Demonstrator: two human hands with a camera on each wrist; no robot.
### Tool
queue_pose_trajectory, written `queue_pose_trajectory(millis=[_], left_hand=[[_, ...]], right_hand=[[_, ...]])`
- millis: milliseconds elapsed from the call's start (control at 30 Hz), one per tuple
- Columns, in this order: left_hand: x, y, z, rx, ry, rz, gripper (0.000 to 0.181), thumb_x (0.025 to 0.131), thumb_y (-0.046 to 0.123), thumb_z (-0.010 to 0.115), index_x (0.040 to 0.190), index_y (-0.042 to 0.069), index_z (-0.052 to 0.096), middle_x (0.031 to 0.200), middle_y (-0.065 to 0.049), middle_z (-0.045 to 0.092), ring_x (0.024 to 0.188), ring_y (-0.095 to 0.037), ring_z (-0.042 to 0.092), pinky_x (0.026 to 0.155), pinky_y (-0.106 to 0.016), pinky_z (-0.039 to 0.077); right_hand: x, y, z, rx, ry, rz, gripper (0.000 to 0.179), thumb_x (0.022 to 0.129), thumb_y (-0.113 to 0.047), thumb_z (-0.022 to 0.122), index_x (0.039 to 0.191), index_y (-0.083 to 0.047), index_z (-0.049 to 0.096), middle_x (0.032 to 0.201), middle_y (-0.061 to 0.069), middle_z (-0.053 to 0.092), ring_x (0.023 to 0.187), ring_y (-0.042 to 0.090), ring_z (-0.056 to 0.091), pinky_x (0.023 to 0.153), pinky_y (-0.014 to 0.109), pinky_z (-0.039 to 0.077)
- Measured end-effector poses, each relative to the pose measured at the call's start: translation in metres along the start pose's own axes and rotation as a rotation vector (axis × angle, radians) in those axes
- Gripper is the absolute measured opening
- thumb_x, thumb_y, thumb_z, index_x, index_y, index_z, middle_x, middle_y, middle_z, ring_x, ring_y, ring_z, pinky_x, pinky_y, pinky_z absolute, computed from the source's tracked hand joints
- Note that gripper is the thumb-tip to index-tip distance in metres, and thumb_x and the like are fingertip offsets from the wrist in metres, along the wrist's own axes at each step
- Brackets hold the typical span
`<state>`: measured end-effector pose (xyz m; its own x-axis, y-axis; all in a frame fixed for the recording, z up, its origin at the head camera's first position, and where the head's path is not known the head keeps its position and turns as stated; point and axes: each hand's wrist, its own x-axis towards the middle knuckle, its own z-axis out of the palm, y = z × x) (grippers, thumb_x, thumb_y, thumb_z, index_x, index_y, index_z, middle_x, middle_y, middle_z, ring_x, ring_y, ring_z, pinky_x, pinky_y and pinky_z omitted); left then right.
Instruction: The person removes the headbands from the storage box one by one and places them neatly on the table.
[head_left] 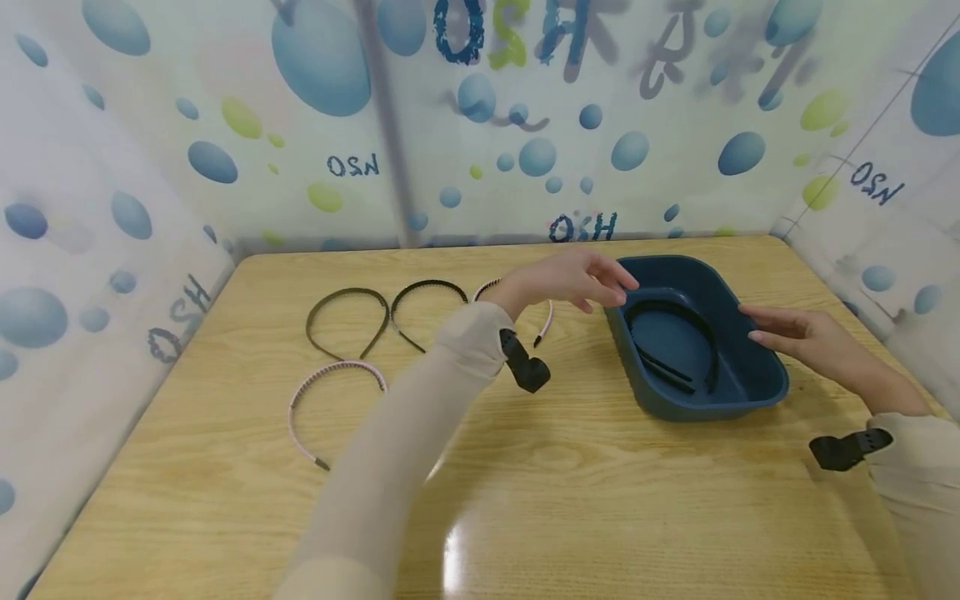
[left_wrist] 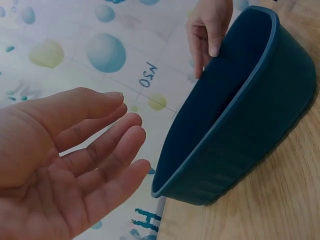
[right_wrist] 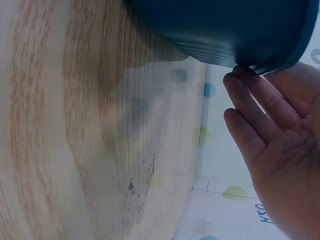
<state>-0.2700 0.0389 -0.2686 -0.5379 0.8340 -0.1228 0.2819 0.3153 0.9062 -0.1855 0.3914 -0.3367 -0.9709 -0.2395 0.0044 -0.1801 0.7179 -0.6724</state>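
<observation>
A blue plastic basin (head_left: 750,403) stands on the table's right side, with dark headbands (head_left: 675,308) lying inside. My left hand (head_left: 573,279) hovers by the basin's left rim, fingers loosely bent and holding nothing; the left wrist view shows its bare palm (left_wrist: 55,170) apart from the basin. At the opposite rim is my right hand (head_left: 806,333). In the right wrist view its relaxed fingers (right_wrist: 250,92) lie against or very near the outer wall, and its thumb is largely hidden. A pink headband (head_left: 333,367) and a dark olive headband (head_left: 310,325) lie at the left.
A black headband (head_left: 429,282) lies in the back row beside a pink-and-black headband (head_left: 550,317), which my left wrist partly covers. The wooden table (head_left: 600,517) meets a patterned curtain (head_left: 480,150) at the back, with similar curtains along both sides.
</observation>
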Motion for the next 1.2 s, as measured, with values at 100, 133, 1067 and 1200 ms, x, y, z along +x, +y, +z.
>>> queue_pose_trajectory(millis=[100, 133, 1067, 1200], left_hand=[[0.01, 0.003, 0.003, 0.022, -0.013, -0.009, 0.034, 0.09, 0.015, 0.059, 0.124, 0.009, 0.058, 0.117, -0.003, 0.058, 0.101, -0.012, 0.055, 0.079, -0.026, 0.048], [0.013, 0.003, 0.004, 0.026, -0.016, -0.009, 0.035, 0.09, 0.015, 0.059, 0.124, 0.008, 0.057, 0.117, -0.002, 0.059, 0.101, -0.011, 0.055, 0.079, -0.026, 0.048], [0.085, 0.003, 0.035, 0.024, 0.117, -0.183, 0.034, 0.089, 0.009, 0.059, 0.123, 0.008, 0.059, 0.11, -0.006, 0.062, 0.098, -0.012, 0.057, 0.076, -0.024, 0.047], [0.09, 0.0, 0.039, 0.026, 0.141, -0.209, 0.034, 0.089, 0.01, 0.06, 0.122, 0.008, 0.06, 0.111, -0.006, 0.062, 0.1, -0.014, 0.057, 0.08, -0.026, 0.047]], right_hand=[[0.0, 0.0, -0.001, -0.006, -0.009, 0.013, 0.05, 0.094, -0.022, 0.054, 0.138, -0.004, 0.04, 0.118, -0.03, 0.039, 0.095, -0.023, 0.039, 0.071, 0.005, 0.039], [0.0, 0.0, -0.001, -0.006, -0.011, 0.017, 0.051, 0.094, -0.022, 0.054, 0.138, -0.003, 0.04, 0.119, -0.028, 0.04, 0.095, -0.023, 0.039, 0.071, 0.005, 0.039], [0.002, 0.002, 0.0, 0.01, 0.002, 0.031, 0.05, 0.093, -0.022, 0.054, 0.138, -0.004, 0.041, 0.114, -0.033, 0.04, 0.095, -0.023, 0.04, 0.071, 0.006, 0.04], [0.003, 0.002, 0.0, -0.006, -0.002, 0.042, 0.051, 0.093, -0.024, 0.054, 0.138, -0.004, 0.04, 0.116, -0.029, 0.04, 0.094, -0.023, 0.039, 0.071, 0.005, 0.04]])
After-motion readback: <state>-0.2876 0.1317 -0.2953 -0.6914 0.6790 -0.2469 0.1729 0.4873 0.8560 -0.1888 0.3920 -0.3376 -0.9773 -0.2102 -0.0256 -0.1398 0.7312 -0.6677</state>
